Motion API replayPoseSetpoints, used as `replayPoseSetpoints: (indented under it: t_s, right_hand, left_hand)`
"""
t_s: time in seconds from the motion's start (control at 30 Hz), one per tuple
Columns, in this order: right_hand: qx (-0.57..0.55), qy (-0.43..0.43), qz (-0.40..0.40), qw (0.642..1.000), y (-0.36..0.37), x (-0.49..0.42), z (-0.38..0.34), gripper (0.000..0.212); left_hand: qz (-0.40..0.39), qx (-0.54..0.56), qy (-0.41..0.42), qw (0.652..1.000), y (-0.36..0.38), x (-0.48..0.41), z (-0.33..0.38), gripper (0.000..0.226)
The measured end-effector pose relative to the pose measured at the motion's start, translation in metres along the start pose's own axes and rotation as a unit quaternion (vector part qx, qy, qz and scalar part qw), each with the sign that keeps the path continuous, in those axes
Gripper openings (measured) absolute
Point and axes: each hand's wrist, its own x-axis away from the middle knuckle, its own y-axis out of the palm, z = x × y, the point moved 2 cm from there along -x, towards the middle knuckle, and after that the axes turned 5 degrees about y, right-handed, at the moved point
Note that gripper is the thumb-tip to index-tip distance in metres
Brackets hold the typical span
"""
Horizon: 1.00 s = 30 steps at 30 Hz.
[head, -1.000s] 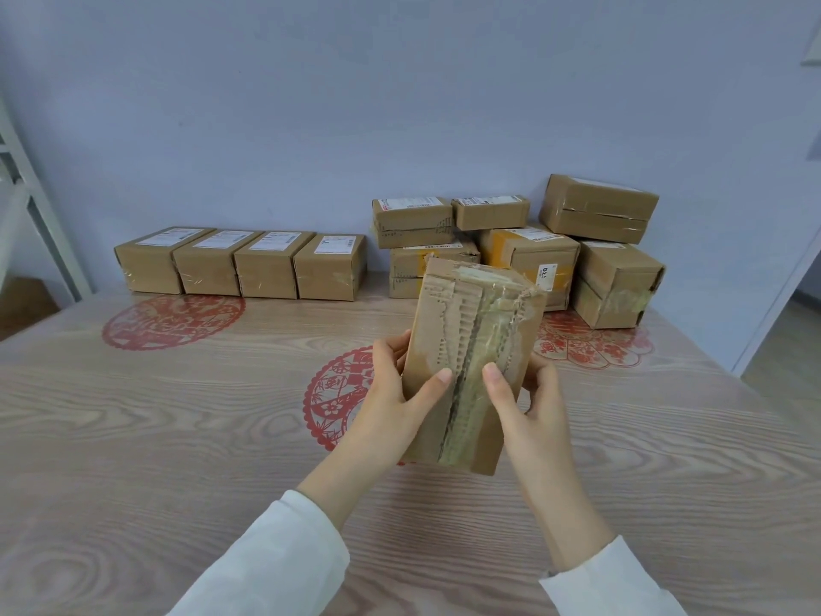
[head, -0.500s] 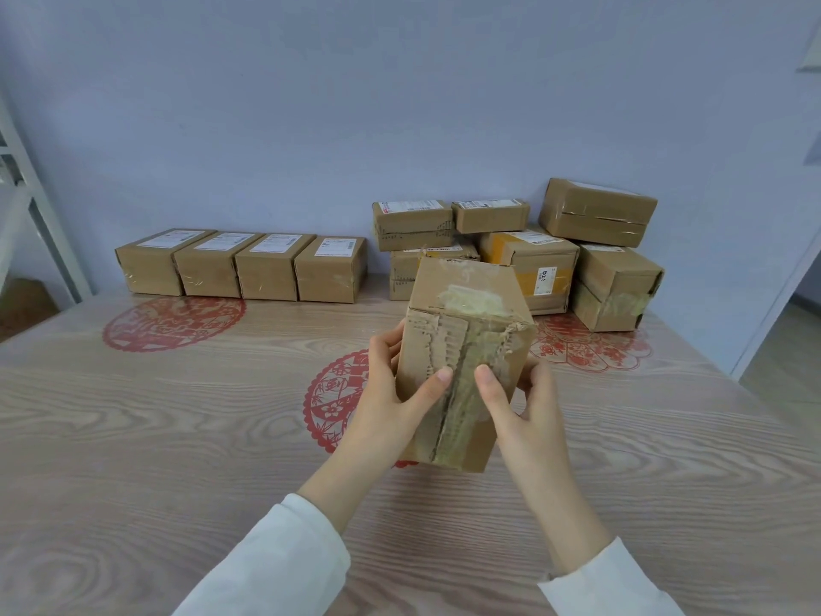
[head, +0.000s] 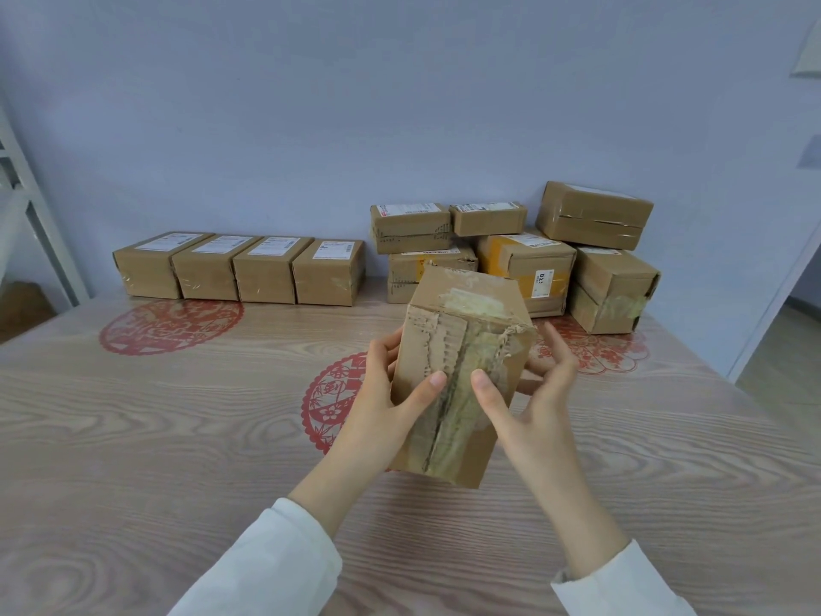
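A worn cardboard box [head: 448,420] with torn paper and yellowed tape along its seam is held upright above the wooden table [head: 155,437]. My left hand [head: 382,393] grips its left side, thumb on the front face. My right hand [head: 528,393] has its thumb on the front near the seam, and its fingers spread behind the right edge. The box's top face tips toward me, showing a strip of tape.
A row of several labelled cardboard boxes [head: 240,269] stands along the wall at the back left. A loose stack of several more boxes [head: 524,255] sits at the back right. Red paper-cut decorations [head: 169,322] lie on the table. A white frame [head: 26,206] stands far left.
The box has tilted so its top face shows more, and it has sunk slightly. My right hand's fingers have loosened and spread away from the box's right side.
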Motion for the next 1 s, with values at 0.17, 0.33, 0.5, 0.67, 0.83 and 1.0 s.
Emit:
replayPoseSetpoints:
  t_s: [0.17,0.33,0.5,0.67,0.83,1.0]
  right_hand:
    - [0.124,-0.040,-0.044,0.991,-0.003,-0.002,-0.001,0.081]
    - [0.116,-0.032,-0.054,0.991,-0.004,-0.006,0.002,0.074]
    - [0.145,-0.043,-0.055,0.987,-0.005,-0.007,0.007,0.075]
    - [0.118,-0.017,-0.055,0.991,-0.007,-0.008,0.004,0.060]
    - [0.116,-0.021,-0.041,0.992,-0.006,-0.006,0.004,0.053]
    - [0.099,-0.025,-0.046,0.994,-0.006,-0.006,0.003,0.055]
  left_hand:
    - [-0.037,-0.024,-0.005,0.999,-0.002,-0.003,0.000,0.044]
    - [-0.039,-0.015,-0.013,0.999,-0.002,-0.002,-0.004,0.049]
    - [-0.033,-0.015,-0.027,0.999,0.000,-0.001,-0.015,0.049]
    - [-0.043,-0.008,-0.038,0.998,0.003,0.002,-0.017,0.049]
    - [-0.020,0.000,-0.019,1.000,0.009,-0.003,-0.008,0.064]
    - [-0.018,0.005,-0.006,1.000,0.008,-0.007,-0.006,0.043]
